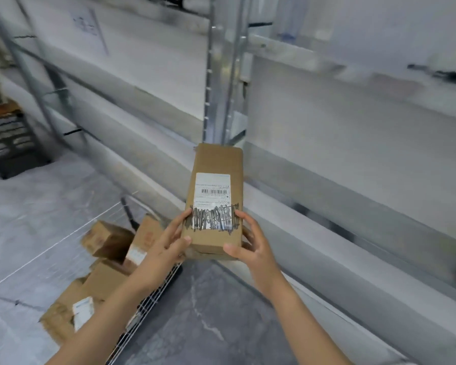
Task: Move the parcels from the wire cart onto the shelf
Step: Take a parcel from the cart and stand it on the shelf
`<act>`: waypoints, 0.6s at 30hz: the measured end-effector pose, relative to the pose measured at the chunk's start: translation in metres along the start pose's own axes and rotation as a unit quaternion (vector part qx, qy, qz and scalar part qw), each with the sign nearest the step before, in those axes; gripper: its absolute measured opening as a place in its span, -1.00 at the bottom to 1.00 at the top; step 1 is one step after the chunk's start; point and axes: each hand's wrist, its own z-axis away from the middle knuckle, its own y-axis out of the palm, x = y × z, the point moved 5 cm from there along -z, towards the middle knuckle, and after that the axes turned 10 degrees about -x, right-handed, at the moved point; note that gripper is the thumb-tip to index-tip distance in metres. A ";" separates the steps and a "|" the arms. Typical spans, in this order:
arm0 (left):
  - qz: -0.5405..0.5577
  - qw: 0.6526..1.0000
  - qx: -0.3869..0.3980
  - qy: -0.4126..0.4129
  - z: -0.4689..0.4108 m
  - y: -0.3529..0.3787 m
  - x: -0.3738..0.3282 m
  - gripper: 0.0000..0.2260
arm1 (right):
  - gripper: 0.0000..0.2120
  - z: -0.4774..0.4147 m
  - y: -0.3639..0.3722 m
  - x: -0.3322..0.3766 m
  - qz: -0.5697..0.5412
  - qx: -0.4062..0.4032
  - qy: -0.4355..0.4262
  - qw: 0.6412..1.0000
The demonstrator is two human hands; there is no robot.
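Observation:
I hold a long brown cardboard parcel (216,164) with a white label, partly scribbled over in black, in the air in front of the shelf (353,164). My left hand (169,241) grips its near left edge and my right hand (250,241) grips its near right edge, thumbs on the near end. Below left stands the wire cart (153,304) with several more brown parcels (106,280) inside.
The metal shelving has a grey upright post (216,75) behind the parcel and white boards running left and right. A dark crate (8,140) stands on the floor at far left. Grey floor (208,325) lies between the cart and the shelf.

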 end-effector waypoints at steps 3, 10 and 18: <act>0.010 0.999 0.046 0.011 0.013 0.055 -0.011 -0.53 | -0.37 0.027 -0.060 0.006 -0.006 -0.044 -0.002 0.999; 0.029 0.989 0.148 -0.002 0.068 0.226 -0.008 -0.47 | -0.41 0.119 -0.225 0.009 -0.007 -0.151 0.004 0.988; 0.015 0.980 0.200 -0.005 0.120 0.380 -0.007 -0.53 | -0.41 0.198 -0.367 0.012 -0.011 -0.239 0.006 0.971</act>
